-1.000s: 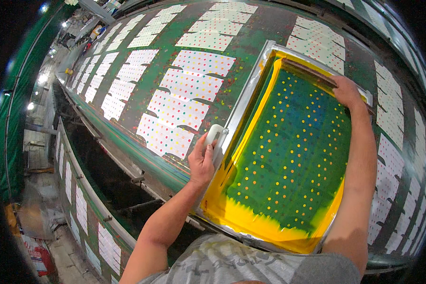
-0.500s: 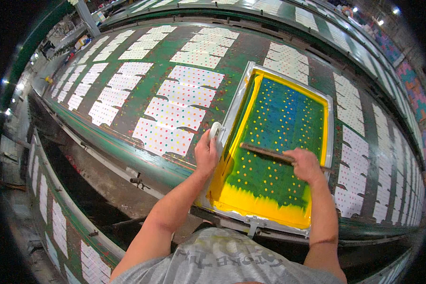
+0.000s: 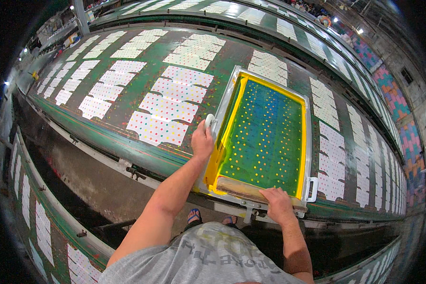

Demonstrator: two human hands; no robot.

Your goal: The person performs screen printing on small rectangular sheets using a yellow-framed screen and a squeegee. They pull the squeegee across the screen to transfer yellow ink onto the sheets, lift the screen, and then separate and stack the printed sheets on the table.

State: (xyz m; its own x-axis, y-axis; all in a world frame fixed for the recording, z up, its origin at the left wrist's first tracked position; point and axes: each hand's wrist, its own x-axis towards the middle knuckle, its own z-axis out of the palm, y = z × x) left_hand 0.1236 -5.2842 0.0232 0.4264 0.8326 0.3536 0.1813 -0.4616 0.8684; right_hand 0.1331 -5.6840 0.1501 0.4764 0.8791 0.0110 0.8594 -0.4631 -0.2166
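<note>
A screen printing frame point(image 3: 309, 142) with a dotted green-blue mesh lies flat on the long table, its inner edges coated in yellow ink. My left hand point(image 3: 202, 141) is closed around the white handle point(image 3: 210, 121) on the frame's left side. At the near end of the mesh, my right hand point(image 3: 278, 204) grips a wooden squeegee point(image 3: 240, 188) that lies across the width. Yellow ink lines the left inner edge and the near left corner. The squeegee's lower edge is hidden. A second white handle point(image 3: 312, 189) on the right side is untouched.
White cut pieces with coloured dots point(image 3: 163, 118) lie in rows on the green table point(image 3: 142, 156) on both sides of the frame. A metal rail point(image 3: 123, 166) runs along its near edge. Another table with similar pieces point(image 3: 43, 227) stands at lower left.
The squeegee came toward me from mid-mesh to the near end, in my right hand. The wide yellow ink band there is no longer visible. My left hand stays on the handle.
</note>
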